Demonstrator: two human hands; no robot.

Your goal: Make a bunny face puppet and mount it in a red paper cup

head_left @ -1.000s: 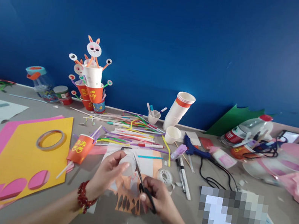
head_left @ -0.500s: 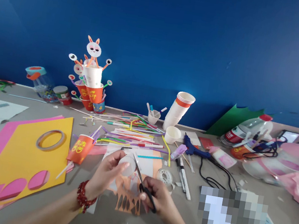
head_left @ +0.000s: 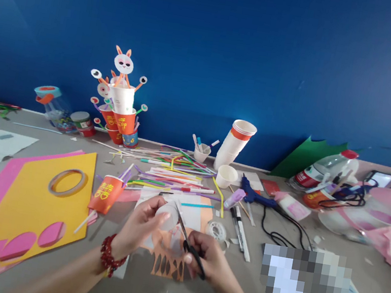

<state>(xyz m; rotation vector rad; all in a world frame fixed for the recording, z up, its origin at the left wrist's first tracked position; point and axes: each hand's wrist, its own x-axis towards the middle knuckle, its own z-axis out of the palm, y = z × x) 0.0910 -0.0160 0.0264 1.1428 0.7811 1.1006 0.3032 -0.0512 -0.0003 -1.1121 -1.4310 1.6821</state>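
Observation:
Between the thumb and fingers of my left hand [head_left: 142,230] is a round white paper disc [head_left: 166,217]. My right hand [head_left: 207,258] grips black-handled scissors [head_left: 183,234], whose blades point up and left along the disc's right edge. Whether the blades are fully closed is hard to make out. Under both hands lies an orange paper sheet [head_left: 169,263] with leaf-shaped holes cut from it. Behind the disc, a white sheet [head_left: 191,218] rests on the table, with a blue straw [head_left: 196,205] across it.
On the left, yellow card [head_left: 33,189] carries a tape roll [head_left: 67,182]; a red paper cup [head_left: 108,195] lies tilted beside it. Several straws [head_left: 175,175] spread behind my hands. To the right are a tape dispenser [head_left: 216,230], markers [head_left: 241,234], a blue glue gun [head_left: 253,193] and its cord.
Almost nothing differs. The whole view has shifted very slightly, while both hands keep their hold on the disc and the scissors.

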